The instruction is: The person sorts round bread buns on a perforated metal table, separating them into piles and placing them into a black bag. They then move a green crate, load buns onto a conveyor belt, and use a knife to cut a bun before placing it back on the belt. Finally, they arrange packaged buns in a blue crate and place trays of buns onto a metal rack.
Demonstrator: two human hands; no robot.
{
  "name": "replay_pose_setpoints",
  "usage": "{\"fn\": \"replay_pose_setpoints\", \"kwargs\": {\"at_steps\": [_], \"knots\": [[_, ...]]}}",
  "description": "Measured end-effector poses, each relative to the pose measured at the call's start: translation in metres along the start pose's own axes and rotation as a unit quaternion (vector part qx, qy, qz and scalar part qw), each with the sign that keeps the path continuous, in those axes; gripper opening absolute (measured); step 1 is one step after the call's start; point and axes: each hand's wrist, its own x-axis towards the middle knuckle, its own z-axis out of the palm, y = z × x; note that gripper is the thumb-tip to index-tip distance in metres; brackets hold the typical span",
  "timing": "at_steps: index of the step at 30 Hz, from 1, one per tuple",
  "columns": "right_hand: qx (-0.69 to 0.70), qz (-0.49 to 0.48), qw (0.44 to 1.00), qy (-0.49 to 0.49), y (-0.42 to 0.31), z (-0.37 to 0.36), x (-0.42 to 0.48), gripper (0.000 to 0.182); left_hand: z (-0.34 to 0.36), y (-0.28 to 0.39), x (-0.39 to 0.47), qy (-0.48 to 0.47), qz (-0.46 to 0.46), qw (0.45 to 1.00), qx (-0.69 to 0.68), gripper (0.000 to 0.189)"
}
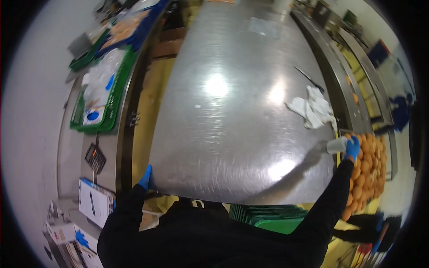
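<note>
My right hand [352, 147], in a blue glove, grips a pale cylindrical container [336, 145] lying sideways in the grasp. It is above the right edge of a long stainless steel table [234, 134], beside a large heap of rounded brown food pieces [367, 164] that look like bread rolls. My left hand [145, 177], also gloved in blue, is at the table's near left corner and seems to touch its edge; its fingers are hard to make out. A crumpled white cloth [313, 107] lies on the right of the tabletop, with a dark-handled knife [310, 79] just beyond it.
Left of the table, a side counter carries a green crate [115, 114] of plastic bags, a calculator [95, 158] and a paper pad with a pen [95, 202]. Green crates [278, 221] sit below the table's front edge. Other people [400, 112] are at right.
</note>
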Motion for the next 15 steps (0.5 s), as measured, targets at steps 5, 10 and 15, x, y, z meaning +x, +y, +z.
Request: {"fn": "replay_pose_setpoints", "kwargs": {"at_steps": [5,10,15], "knots": [[-0.071,0.027,0.997,0.026,-0.044,0.036,-0.021,0.015,0.024,-0.021,-0.019,0.046,0.012,0.999,0.002,0.07],[-0.056,0.01,0.998,-0.041,-0.104,0.045,-0.061,0.012,0.037,-0.046,-0.013,-0.026,0.089,0.99,0.109,0.064],[-0.051,0.049,0.992,-0.102,-0.169,0.056,-0.113,0.009,0.061,-0.052,-0.034,0.056,0.001,0.947,0.316,0.066]]}}
